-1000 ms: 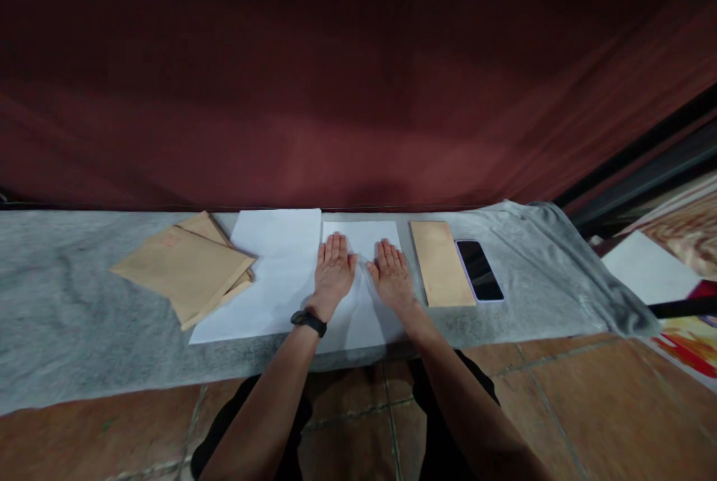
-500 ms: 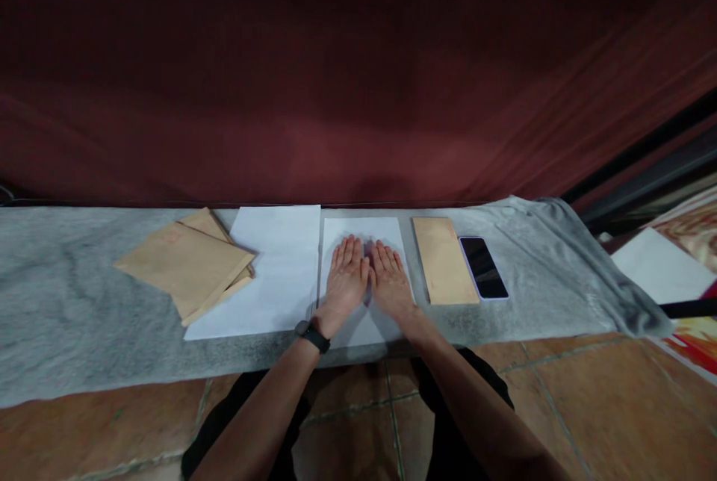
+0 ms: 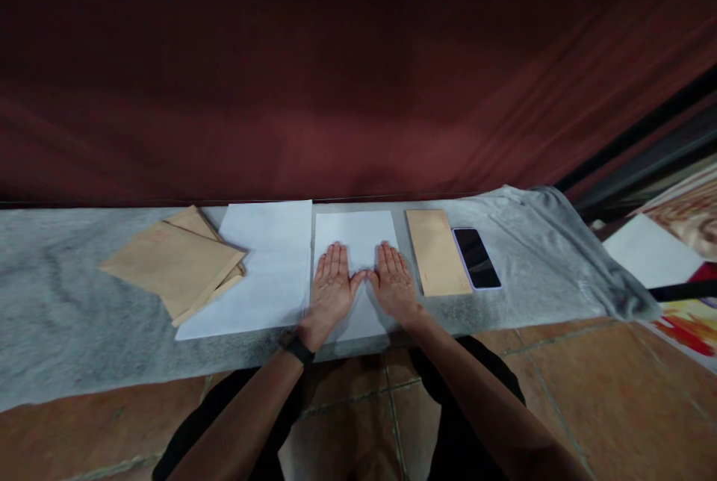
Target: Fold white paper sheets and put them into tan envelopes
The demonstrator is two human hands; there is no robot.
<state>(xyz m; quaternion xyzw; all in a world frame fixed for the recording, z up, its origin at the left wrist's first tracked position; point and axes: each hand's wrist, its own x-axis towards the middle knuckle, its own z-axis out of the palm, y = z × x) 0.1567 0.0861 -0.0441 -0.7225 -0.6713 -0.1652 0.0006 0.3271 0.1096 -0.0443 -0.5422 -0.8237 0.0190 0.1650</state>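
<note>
A white sheet of paper (image 3: 358,228) lies on the grey cloth in the middle. My left hand (image 3: 334,287) is flat on its left half, with the palm down and the thumb out to the side. On the right half my right hand (image 3: 395,287) lies flat too, thumb pointing inward. The two thumb tips meet or nearly meet near the sheet's middle. Neither hand grips anything. Beside my left hand is a larger stack of white paper (image 3: 274,257), and to the right of my right hand a brown envelope (image 3: 438,253).
Several brown envelopes (image 3: 179,261) overlap the white stack's left side. A phone (image 3: 476,258) lies right of the single envelope. The grey cloth (image 3: 538,264) covers a narrow surface before a dark red curtain (image 3: 336,145). A white sheet (image 3: 650,249) is at far right.
My hands have moved apart, left hand leftward and right hand slightly rightward, with the thumbs now spread toward each other. The view has shifted slightly.
</note>
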